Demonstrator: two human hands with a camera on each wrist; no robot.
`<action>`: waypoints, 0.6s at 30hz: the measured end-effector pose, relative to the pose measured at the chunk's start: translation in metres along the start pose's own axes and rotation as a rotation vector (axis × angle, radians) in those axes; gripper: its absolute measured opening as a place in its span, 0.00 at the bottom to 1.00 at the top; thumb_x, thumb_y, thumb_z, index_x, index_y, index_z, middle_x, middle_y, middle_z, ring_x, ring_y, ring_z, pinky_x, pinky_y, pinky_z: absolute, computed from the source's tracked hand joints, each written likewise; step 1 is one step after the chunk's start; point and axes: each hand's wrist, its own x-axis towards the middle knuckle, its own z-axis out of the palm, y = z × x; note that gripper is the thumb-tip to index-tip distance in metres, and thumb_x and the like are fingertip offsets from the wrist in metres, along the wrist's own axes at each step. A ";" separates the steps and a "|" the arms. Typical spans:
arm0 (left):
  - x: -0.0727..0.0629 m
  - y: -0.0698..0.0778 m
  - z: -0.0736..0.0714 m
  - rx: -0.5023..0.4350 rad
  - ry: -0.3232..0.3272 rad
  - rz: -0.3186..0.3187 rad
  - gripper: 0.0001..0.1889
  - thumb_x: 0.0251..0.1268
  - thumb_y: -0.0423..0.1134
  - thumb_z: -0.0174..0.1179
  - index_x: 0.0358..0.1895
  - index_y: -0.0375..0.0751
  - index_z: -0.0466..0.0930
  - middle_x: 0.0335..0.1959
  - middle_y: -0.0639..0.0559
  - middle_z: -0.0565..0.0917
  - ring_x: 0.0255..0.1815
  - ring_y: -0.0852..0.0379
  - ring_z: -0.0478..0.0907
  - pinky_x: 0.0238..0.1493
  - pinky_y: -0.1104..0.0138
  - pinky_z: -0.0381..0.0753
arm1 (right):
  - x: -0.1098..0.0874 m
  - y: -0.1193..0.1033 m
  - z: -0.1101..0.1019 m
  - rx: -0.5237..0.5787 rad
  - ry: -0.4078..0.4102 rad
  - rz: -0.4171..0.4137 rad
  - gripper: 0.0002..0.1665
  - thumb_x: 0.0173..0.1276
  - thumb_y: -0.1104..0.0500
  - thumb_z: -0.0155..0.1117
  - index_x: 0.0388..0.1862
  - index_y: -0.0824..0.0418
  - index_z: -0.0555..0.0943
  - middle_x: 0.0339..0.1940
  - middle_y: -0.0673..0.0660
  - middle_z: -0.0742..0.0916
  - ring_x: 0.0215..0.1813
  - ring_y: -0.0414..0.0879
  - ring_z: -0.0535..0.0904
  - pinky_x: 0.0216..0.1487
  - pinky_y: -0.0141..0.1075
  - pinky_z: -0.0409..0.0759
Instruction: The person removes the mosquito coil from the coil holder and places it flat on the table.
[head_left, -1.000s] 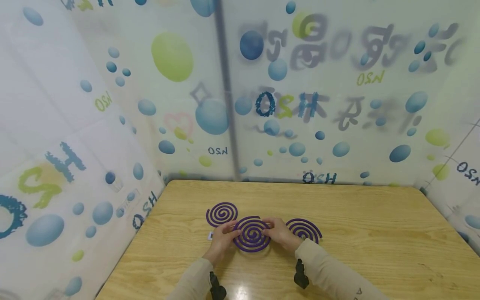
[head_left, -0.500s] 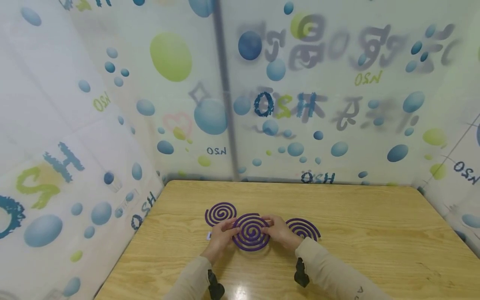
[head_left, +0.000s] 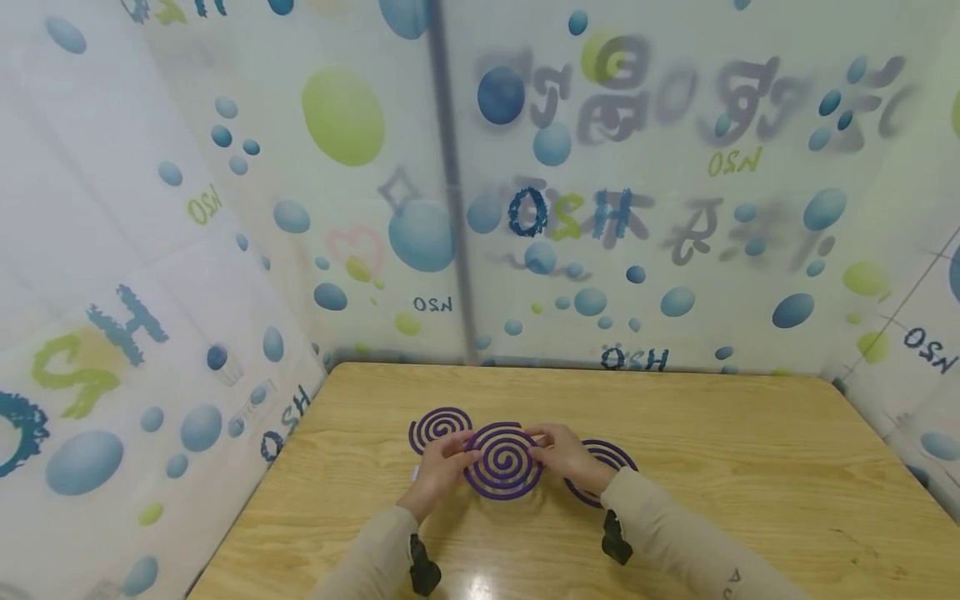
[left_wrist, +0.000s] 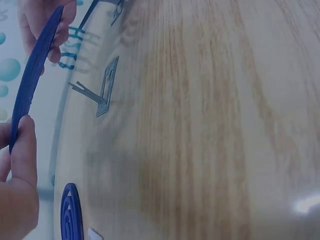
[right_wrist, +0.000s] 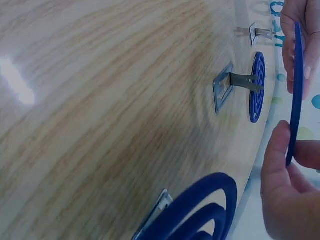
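Note:
A purple mosquito coil (head_left: 504, 475) is held above the table between both hands. My left hand (head_left: 438, 471) pinches its left edge between thumb and fingers, and my right hand (head_left: 572, 458) pinches the right edge. Both wrist views show the coil (left_wrist: 32, 75) edge-on. Beneath it, a metal coil stand (right_wrist: 222, 87) with an upright forked prong sits on the table. A second coil (head_left: 441, 427) lies behind the left hand. The third coil (head_left: 591, 492) is partly covered by the right hand and lies over a metal stand (right_wrist: 159, 207), mostly hidden there.
Another metal stand (right_wrist: 253, 35) is by the left coil. The wooden table (head_left: 720, 467) meets a printed curtain (head_left: 675, 275) at its back edge, with another curtain side (head_left: 135, 250) on the left.
The held coil has risen slightly, carried by both hands. My right hand and forearm have shifted a little, covering the right coil differently. The other coils stay in place.

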 end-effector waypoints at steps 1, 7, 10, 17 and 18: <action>0.001 0.001 -0.001 0.012 -0.006 0.008 0.23 0.54 0.31 0.59 0.55 0.29 0.68 0.45 0.37 0.77 0.35 0.58 0.77 0.33 0.66 0.80 | 0.000 -0.001 -0.001 0.023 -0.004 0.003 0.18 0.61 0.71 0.53 0.52 0.71 0.72 0.33 0.59 0.79 0.31 0.46 0.77 0.33 0.43 0.80; 0.006 0.007 -0.001 0.003 -0.021 0.048 0.23 0.56 0.31 0.58 0.55 0.28 0.67 0.46 0.35 0.77 0.42 0.51 0.78 0.39 0.65 0.80 | 0.004 -0.004 -0.006 0.048 0.040 0.040 0.17 0.61 0.71 0.53 0.51 0.70 0.72 0.33 0.58 0.80 0.30 0.45 0.78 0.33 0.43 0.81; 0.008 0.010 -0.001 -0.003 -0.006 0.049 0.22 0.56 0.30 0.58 0.55 0.27 0.68 0.45 0.35 0.77 0.42 0.51 0.77 0.40 0.64 0.79 | 0.006 -0.006 -0.007 0.050 0.059 0.045 0.17 0.61 0.71 0.53 0.51 0.69 0.72 0.33 0.58 0.80 0.29 0.45 0.78 0.33 0.43 0.80; 0.015 0.020 -0.001 -0.005 -0.009 0.019 0.20 0.57 0.30 0.57 0.53 0.29 0.70 0.43 0.40 0.76 0.41 0.53 0.77 0.42 0.65 0.79 | 0.010 -0.009 -0.013 0.026 0.093 0.034 0.17 0.61 0.71 0.54 0.50 0.68 0.73 0.34 0.59 0.80 0.29 0.44 0.77 0.33 0.43 0.81; 0.016 0.022 -0.001 0.004 -0.007 0.019 0.19 0.57 0.30 0.57 0.53 0.30 0.70 0.43 0.40 0.77 0.41 0.52 0.77 0.41 0.65 0.79 | 0.011 -0.010 -0.014 0.025 0.096 0.032 0.17 0.61 0.71 0.54 0.50 0.68 0.73 0.34 0.59 0.80 0.29 0.44 0.77 0.33 0.42 0.81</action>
